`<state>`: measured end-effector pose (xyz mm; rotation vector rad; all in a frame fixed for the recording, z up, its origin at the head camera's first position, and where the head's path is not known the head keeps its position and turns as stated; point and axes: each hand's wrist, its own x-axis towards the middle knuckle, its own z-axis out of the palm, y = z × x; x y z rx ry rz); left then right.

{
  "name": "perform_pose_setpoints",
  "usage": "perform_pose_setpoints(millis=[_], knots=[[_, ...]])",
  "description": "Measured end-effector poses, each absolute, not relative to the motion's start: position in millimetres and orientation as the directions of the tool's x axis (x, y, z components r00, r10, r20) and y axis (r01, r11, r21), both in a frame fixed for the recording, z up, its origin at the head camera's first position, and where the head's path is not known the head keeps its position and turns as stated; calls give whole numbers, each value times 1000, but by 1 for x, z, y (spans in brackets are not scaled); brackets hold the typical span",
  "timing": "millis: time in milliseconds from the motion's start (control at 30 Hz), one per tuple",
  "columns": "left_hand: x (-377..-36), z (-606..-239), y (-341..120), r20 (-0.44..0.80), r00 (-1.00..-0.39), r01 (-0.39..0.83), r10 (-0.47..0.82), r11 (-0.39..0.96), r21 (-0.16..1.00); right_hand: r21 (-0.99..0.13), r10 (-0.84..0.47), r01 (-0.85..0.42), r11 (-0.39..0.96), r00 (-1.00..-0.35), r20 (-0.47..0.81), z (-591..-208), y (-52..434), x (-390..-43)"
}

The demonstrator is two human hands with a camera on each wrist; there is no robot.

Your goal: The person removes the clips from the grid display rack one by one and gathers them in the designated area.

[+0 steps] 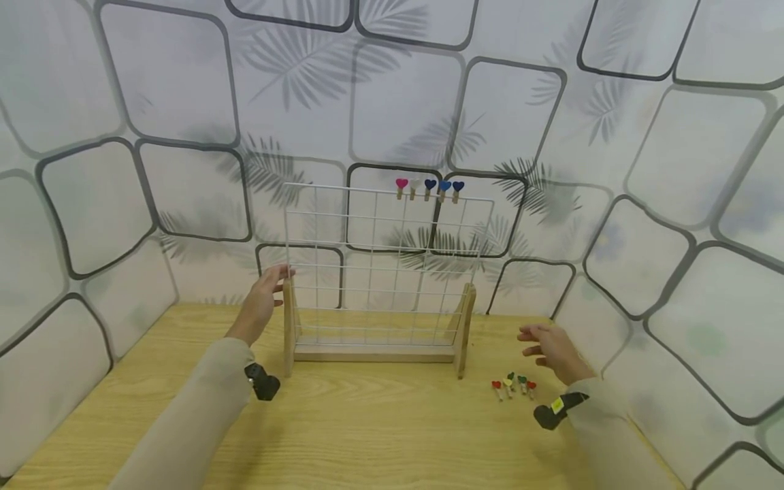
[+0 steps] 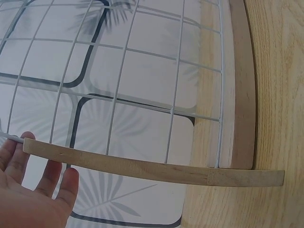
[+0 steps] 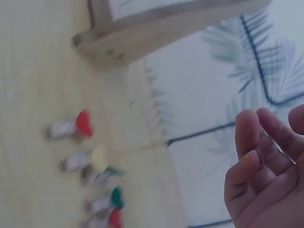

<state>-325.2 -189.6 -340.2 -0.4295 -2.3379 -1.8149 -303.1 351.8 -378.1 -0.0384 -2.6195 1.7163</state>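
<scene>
A white wire grid (image 1: 329, 187) stands upright on a wooden base (image 1: 373, 352) between two wooden side posts. My left hand (image 1: 262, 299) is at the grid's left edge. In the left wrist view, its fingertips pinch the edge wire at the top of the wooden post (image 2: 137, 168), other fingers lying beside the post. Several small heart-topped clothespins (image 1: 508, 384), red, yellow and green, lie on the table right of the rack. Over and behind them hovers my right hand (image 1: 554, 350), its fingers loosely bent and holding nothing.
Along the grid's top wire, toward the right, sit several heart clothespins (image 1: 430, 185) in pink, white and blues. Patterned wall covering (image 1: 404, 102) rises close behind the rack and on both sides of the wooden table (image 1: 367, 422).
</scene>
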Motion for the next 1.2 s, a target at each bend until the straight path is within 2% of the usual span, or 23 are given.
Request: perform_pose_setpoints(millis=[333, 733, 967, 1100, 1200], knots=[[-327, -344, -191, 305, -944, 327, 127, 243, 913, -910, -89, -196, 364, -980, 176, -300, 290, -322], [-327, -345, -190, 330, -938, 348, 111, 299, 889, -902, -218, -408, 141, -902, 374, -204, 195, -326], [-328, -346, -190, 334, -938, 347, 98, 296, 890, -879, -222, -473, 65, -865, 449, -163, 147, -334], [-328, -346, -189, 342, -935, 355, 97, 296, 887, -844, -205, -516, 148, -851, 484, -148, 130, -341], [-328, -346, -189, 338, -936, 353, 102, 305, 885, -778, -221, -524, 347, -852, 475, -139, 121, -346]])
